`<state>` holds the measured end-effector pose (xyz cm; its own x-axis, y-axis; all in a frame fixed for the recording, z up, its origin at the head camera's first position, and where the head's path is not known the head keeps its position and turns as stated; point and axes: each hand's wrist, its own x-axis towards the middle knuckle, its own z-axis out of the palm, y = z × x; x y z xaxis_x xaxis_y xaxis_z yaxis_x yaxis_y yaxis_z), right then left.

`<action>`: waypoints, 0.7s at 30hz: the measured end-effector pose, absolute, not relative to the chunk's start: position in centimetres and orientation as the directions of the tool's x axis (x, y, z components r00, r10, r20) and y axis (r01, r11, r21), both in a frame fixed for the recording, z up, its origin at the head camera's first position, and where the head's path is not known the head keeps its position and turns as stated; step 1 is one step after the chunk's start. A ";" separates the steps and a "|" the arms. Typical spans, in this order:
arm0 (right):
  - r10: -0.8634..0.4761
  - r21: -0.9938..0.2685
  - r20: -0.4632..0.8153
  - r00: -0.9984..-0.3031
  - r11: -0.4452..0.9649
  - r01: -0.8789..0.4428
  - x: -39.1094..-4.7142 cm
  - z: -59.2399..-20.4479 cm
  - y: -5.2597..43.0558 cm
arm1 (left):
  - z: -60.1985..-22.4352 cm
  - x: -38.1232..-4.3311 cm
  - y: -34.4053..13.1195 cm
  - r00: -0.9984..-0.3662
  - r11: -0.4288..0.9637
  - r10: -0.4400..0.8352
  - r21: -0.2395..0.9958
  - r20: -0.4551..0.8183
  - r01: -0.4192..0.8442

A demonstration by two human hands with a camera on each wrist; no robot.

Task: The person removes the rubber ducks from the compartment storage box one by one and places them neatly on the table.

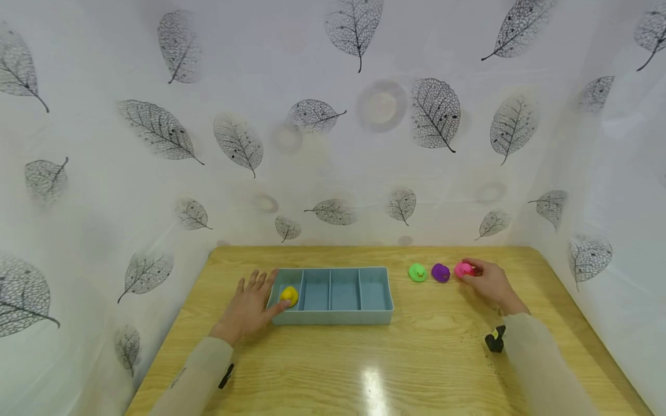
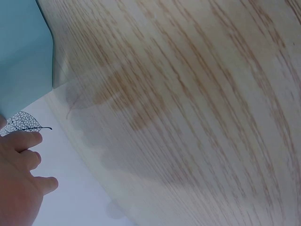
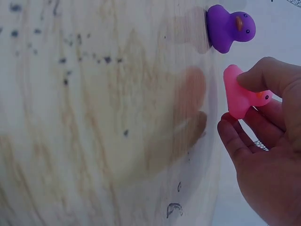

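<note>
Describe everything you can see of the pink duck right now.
The pink duck is a small, smooth toy that looks like soft plastic or rubber, with an orange beak, a dark eye and a flat base. The right hand grips it, its thumb against the side and partly covering it. It is roughly upright, base toward the wooden table, and seems slightly lifted. In the head view it sits right of the purple duck, apart from it.

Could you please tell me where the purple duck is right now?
In the head view, the purple duck sits on the table, right of the blue tray, between the green duck and the pink duck that the right hand holds.
</note>
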<state>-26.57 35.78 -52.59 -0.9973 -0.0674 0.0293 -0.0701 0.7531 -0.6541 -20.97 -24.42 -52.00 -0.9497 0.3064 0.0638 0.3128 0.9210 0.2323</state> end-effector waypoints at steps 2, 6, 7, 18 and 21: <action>-0.065 -0.657 0.031 -0.997 0.751 -0.069 -26.6 -52.6 35.8 | -52.0 -21.0 -24.4 -0.950 0.922 0.306 0.230 0.065 0.313; -0.063 -0.672 0.024 -0.998 0.738 -0.063 -26.7 -52.9 35.9 | -52.0 -21.0 -24.4 -0.951 0.921 0.304 0.234 0.061 0.310; -0.064 -0.675 0.022 -0.998 0.735 -0.062 -26.7 -52.9 35.9 | -52.0 -21.0 -24.4 -0.951 0.922 0.304 0.235 0.059 0.309; -0.074 -0.670 0.013 -0.997 0.740 -0.064 -26.9 -53.2 36.0 | -51.8 -21.0 -24.3 -0.951 0.919 0.304 0.245 0.061 0.310; -0.073 -0.674 0.002 -0.997 0.737 -0.056 -26.8 -53.3 36.0 | -51.9 -21.0 -24.4 -0.950 0.918 0.305 0.245 0.062 0.311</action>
<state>-26.84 35.97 -53.30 -0.9973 -0.0734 0.0020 -0.0556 0.7366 -0.6740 -20.99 -24.36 -51.87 -0.9503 0.3052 0.0617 0.3108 0.9184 0.2450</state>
